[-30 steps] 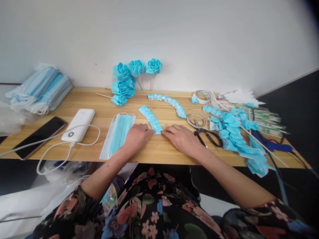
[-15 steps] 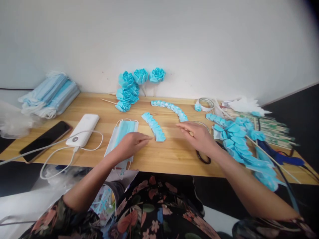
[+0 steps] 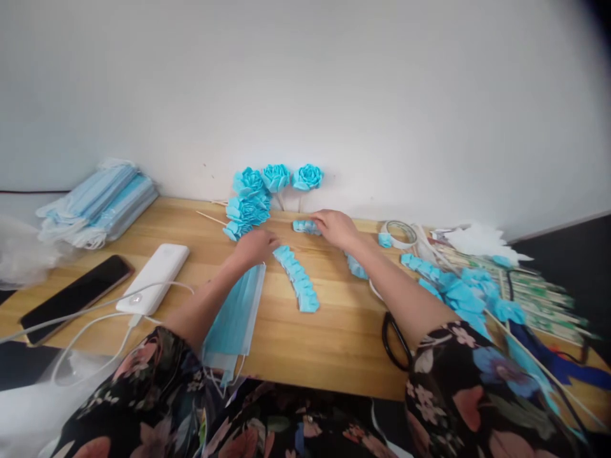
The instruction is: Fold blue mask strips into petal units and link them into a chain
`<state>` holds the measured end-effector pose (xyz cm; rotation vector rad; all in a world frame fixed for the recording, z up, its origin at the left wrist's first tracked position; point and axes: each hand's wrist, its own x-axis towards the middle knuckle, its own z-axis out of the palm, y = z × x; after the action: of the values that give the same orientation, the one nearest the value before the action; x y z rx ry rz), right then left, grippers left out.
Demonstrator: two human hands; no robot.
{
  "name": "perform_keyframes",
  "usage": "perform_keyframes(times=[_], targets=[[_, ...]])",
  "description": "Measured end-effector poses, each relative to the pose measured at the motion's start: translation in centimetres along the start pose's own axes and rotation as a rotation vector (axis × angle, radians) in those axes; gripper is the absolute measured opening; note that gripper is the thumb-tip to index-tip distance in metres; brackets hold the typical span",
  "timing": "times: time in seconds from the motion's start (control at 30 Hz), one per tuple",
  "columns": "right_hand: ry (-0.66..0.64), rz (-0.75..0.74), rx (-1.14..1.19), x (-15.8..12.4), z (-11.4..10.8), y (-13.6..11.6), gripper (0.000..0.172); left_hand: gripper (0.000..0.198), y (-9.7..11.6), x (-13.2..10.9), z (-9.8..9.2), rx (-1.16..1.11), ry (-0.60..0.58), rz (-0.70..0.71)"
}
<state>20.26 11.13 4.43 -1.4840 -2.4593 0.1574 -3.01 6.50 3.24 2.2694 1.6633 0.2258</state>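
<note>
Two strips of folded light-blue petals lie on the wooden table. My left hand (image 3: 258,247) is closed, its fingertips close to the far end of the shorter petal strip (image 3: 296,280); whether anything is pinched there is hidden. Over the longer, curved petal strip (image 3: 359,267) reaches my right hand (image 3: 335,228), its fingers together on the strip's far part, hiding its middle. A blue face mask (image 3: 238,312) lies under my left forearm. Finished blue flowers (image 3: 251,207) on thin sticks are grouped just beyond my left hand, against the wall.
At the left are stacked masks (image 3: 102,200), a phone (image 3: 76,299) and a white power bank (image 3: 153,277) with cable. On the right lie a tape roll (image 3: 400,234), black-handled scissors (image 3: 396,343), more blue petal strips (image 3: 463,289) and a blue glue gun (image 3: 558,362).
Both hands have moved away from me: the left to the shorter strip's far end, the right along the longer strip toward the wall. The view has tilted up slightly.
</note>
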Motion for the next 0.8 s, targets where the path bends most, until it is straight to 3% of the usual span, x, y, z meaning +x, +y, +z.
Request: perform_keyframes(times=[0.2,0.4,0.63,0.8], targets=[[-0.101,-0.19,-0.11,4.6,2.7,0.5,0.035,0.027,-0.3,1.9,0.9,-0.038,-0.068,0.0],[-0.159,-0.349,-0.11,7.0,3.7,0.8,0.021,0.024,-0.8,2.3,1.2,-0.092,-0.108,0.0],[-0.191,-0.348,-0.056,7.6,4.1,1.0,0.015,0.022,-0.4,2.2,1.1,-0.077,-0.094,-0.039],[-0.195,-0.304,-0.023,6.5,2.6,0.6,0.016,0.021,-0.6,2.0,1.4,-0.082,-0.059,-0.024]])
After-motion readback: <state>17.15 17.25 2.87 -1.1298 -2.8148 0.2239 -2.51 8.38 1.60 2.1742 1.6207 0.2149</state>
